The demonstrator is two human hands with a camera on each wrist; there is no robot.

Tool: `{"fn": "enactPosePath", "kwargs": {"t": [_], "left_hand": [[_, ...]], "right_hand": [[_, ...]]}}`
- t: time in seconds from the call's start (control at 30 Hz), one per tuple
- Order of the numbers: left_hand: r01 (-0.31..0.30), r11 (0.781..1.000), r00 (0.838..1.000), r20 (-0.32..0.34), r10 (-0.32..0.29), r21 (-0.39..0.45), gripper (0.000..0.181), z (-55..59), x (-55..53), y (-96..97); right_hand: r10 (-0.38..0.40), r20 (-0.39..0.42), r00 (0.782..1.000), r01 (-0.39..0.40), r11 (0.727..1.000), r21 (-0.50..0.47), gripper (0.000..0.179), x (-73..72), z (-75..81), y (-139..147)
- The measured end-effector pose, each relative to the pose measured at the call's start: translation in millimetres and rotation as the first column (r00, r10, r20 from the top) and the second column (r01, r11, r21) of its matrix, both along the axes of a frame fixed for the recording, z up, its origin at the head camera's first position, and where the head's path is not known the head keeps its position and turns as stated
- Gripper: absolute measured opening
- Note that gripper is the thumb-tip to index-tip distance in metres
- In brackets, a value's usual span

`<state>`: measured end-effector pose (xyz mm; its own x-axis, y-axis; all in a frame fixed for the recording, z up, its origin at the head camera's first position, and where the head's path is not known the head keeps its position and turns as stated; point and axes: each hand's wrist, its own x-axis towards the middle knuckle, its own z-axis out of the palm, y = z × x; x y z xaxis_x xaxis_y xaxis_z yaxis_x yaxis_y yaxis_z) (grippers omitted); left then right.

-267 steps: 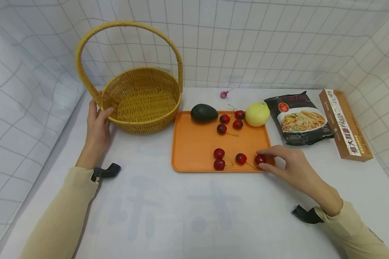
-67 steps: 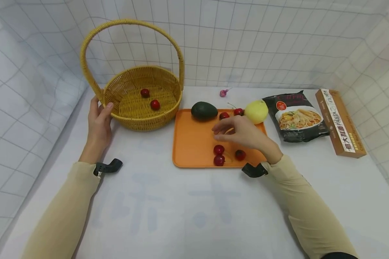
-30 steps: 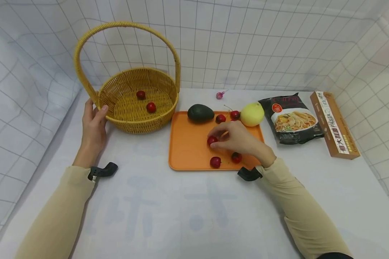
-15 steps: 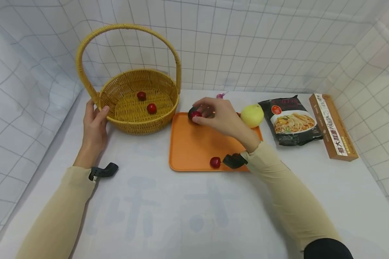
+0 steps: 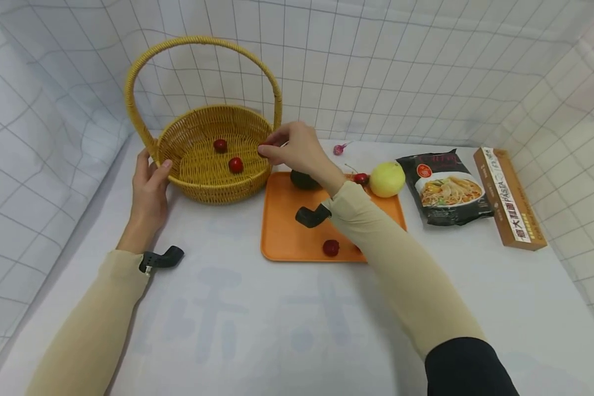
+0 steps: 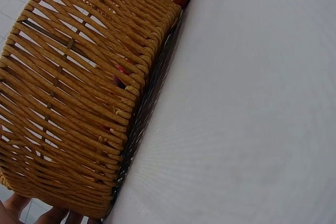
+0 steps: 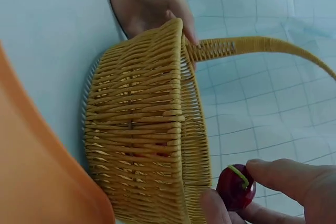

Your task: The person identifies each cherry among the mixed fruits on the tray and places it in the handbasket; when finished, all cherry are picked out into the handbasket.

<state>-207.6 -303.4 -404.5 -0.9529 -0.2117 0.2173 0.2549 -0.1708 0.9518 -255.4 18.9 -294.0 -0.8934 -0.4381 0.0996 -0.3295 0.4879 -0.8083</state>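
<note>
My right hand (image 5: 297, 148) is at the right rim of the yellow wicker basket (image 5: 213, 192), by the foot of its handle. It pinches a dark red cherry (image 7: 236, 192) between thumb and fingers; a green stem shows on it in the right wrist view. My left hand (image 5: 149, 192) grips the basket's left side, thumb at the rim and fingers outside. Inside the basket lie a cherry (image 5: 220, 146) and another cherry (image 5: 235, 165). On the orange tray (image 5: 287, 231) are a cherry (image 5: 331, 247) near the front and a stemmed cherry (image 5: 361, 179) at the back; my right arm covers part of the tray.
A dark green avocado (image 5: 304, 180), partly behind my right wrist, and a round yellow fruit (image 5: 387, 179) sit at the tray's back. A small pink bulb (image 5: 339, 149) lies behind it. To the right are a black noodle packet (image 5: 445, 187) and a brown pasta box (image 5: 511, 198).
My right hand has picked a cherry from the front of the tray and carried it left and back to the basket's rim. Two cherries have come into the basket since the oldest frame. My left hand stays put.
</note>
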Motion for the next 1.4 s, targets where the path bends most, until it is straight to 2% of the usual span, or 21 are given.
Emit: {"fn": "enactPosePath", "kwargs": {"t": [0.2,0.3,0.4,0.57,0.63,0.8,1.03,1.3,1.4], "left_hand": [[-0.008,1.0,1.0,0.003,0.008,-0.004,0.061,-1.6,0.3,-3.8],[0.0,1.0,1.0,-0.002,0.0,0.011,0.061,-2.0,-0.4,-3.6],[0.007,1.0,1.0,-0.004,-0.007,0.012,0.06,-1.7,-1.3,-3.1],[0.001,1.0,1.0,-0.007,-0.001,0.005,0.059,-0.5,-1.8,-0.3],[0.002,1.0,1.0,-0.005,-0.002,0.006,0.059,-0.1,-1.6,0.4],[-0.001,1.0,1.0,-0.001,0.001,0.004,0.059,0.0,-0.8,0.4],[-0.001,1.0,1.0,-0.006,0.001,-0.013,0.061,1.9,0.3,-0.8],[0.004,1.0,1.0,-0.009,-0.004,-0.003,0.062,1.2,0.1,-1.1],[0.006,1.0,1.0,-0.006,-0.006,0.004,0.061,0.3,0.0,-0.9]], "right_hand": [[-0.081,0.061,0.995,0.079,0.996,0.038,0.036,-10.0,3.2,-25],[-0.082,0.11,0.991,0.081,0.997,0.01,0.044,-9.3,5.9,-30],[-0.054,0.113,0.992,0.057,0.998,-0.028,0.045,-5.1,6.3,-28],[-0.024,0.054,0.998,0.028,0.998,-0.065,0.038,5.8,2.4,-8],[-0.029,0.043,0.999,0.033,0.995,-0.093,0.035,9.6,0.3,3],[-0.035,0.024,0.999,0.037,0.995,-0.093,0.032,19.2,-3.3,32],[-0.027,-0.047,0.999,0.028,0.999,0.021,0.029,37.8,-8.3,65],[0.039,-0.06,0.997,-0.032,0.993,0.115,0.026,58.5,-18.7,94],[0.042,-0.037,0.998,-0.036,0.991,0.128,0.027,65.5,-22.8,103]]}}
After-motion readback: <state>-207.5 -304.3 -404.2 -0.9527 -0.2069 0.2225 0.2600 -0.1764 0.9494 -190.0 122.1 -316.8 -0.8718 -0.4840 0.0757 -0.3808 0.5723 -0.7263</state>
